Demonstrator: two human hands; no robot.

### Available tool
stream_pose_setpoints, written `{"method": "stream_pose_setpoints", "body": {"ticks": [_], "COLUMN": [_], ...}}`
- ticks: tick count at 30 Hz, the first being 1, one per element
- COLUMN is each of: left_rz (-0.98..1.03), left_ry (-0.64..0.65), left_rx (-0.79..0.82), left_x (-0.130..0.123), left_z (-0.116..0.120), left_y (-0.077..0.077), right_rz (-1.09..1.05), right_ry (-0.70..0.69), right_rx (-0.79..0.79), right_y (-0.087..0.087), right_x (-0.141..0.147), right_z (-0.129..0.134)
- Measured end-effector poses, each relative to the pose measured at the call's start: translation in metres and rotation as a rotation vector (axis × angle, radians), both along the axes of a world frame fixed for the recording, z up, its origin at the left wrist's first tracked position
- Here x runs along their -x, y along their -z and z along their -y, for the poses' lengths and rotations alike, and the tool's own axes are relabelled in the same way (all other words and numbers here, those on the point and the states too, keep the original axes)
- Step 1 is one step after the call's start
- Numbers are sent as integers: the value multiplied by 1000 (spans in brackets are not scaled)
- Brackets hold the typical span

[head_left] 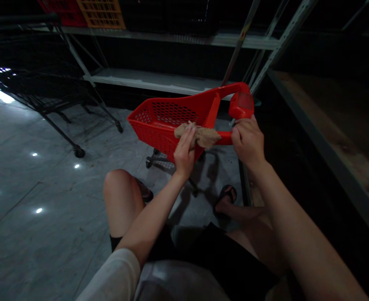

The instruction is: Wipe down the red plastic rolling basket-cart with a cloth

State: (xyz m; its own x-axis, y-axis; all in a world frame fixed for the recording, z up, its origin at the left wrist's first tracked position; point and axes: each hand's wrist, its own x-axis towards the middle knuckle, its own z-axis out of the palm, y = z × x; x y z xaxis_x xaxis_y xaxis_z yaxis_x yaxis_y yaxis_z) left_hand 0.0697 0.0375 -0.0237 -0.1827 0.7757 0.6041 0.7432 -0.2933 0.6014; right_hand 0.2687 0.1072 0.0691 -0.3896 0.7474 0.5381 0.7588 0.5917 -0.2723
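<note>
The right hand [249,140] is closed firmly around the red handle [225,138] of a plastic wheeled shopping basket [168,121], just below its cap. The left hand [184,152] is open, fingers extended, pressing a crumpled tan cloth [198,134] onto the basket's rim. The basket tilts on its wheeled frame, just beyond the person's bare knee [120,188], over a grey stone floor [46,234]. 2 metal shelves [153,79] stand behind it, and a black wire shopping cart [37,83] stands to the left.
</note>
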Motion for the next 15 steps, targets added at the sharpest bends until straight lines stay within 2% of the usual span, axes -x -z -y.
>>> {"method": "stream_pose_setpoints", "body": {"ticks": [2, 4, 6, 7, 9, 12, 13, 15], "left_rz": [-45, -175, -267, -280, -267, -273, -287, -281], "left_ry": [-27, -5, -24, -24, 37, 227, 277, 290], "left_rx": [34, 83, 130, 132, 76, -23, -5, 93], "left_x": [-31, -64, -85, -87, -75, -25, -6, 26], "left_z": [-4, -10, -16, -19, -24, -25, -24, -19], "left_y": [-18, -34, -41, -39, -28, 5, 18, 42], "right_rz": [20, 27, 19, 12, 1, -37, -61, -122], "right_ry": [-10, -28, -41, -35, -6, 16, 9, -4], "right_rx": [-9, -2, 16, 24, 32, 3, -20, -74], "right_y": [-1, -2, -2, -2, -2, -1, 0, 2], "right_x": [2, 1, 0, 0, 1, 5, 6, 8], "right_z": [-13, -24, -30, -31, -31, -28, -28, -29]}}
